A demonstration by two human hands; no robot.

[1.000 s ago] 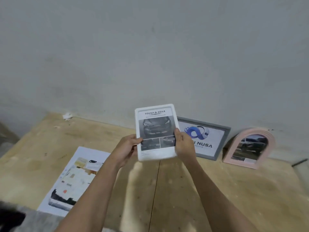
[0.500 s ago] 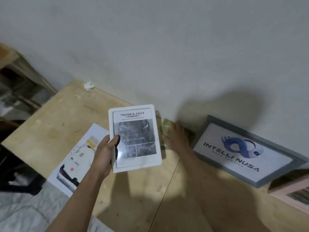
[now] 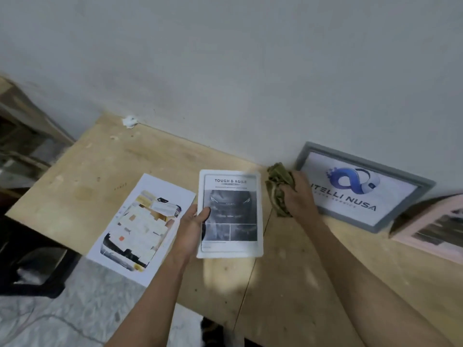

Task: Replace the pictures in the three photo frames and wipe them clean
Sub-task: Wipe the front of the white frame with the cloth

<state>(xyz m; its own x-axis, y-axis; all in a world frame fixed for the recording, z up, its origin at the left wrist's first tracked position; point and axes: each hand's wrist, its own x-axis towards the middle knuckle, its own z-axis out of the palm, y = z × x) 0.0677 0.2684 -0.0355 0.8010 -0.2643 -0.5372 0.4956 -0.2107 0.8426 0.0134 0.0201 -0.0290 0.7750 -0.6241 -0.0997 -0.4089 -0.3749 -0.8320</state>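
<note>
a white picture frame (image 3: 230,213) is held upright above a wooden bench (image 3: 288,284), near the middle of the view, its front facing the camera. it holds a black-and-white print headed "tough & agile" over a dark picture of a car front, with two smaller pictures below. the left hand (image 3: 191,229) grips the frame by its left edge, thumb curled over the front and the other fingers hidden behind. just to the right, the right hand (image 3: 298,195) is closed around a crumpled olive-green cloth (image 3: 278,187), low over the bench close to the wall; whether the cloth touches the bench cannot be told. right beside that hand, a grey frame (image 3: 363,186) leans back against the wall (image 3: 225,71), showing a blue looping logo and the letters "telli nusa"; the hand covers the start of the wording. further right, at the edge of the view, a pink frame (image 3: 431,229) also stands at the back of the bench, only partly in view, with a dark picture inside that is too blurred to make out. to the left of the white frame, a loose printed sheet (image 3: 140,229) lies flat on the bench, its near corner hanging over the front edge; it shows a jumble of pale and tan shapes. a small scrap of white paper (image 3: 130,120) sits at the far left corner of the bench against the wall. below the bench edge a pale mottled floor (image 3: 62,316) is visible, with dark shapes to the left.
</note>
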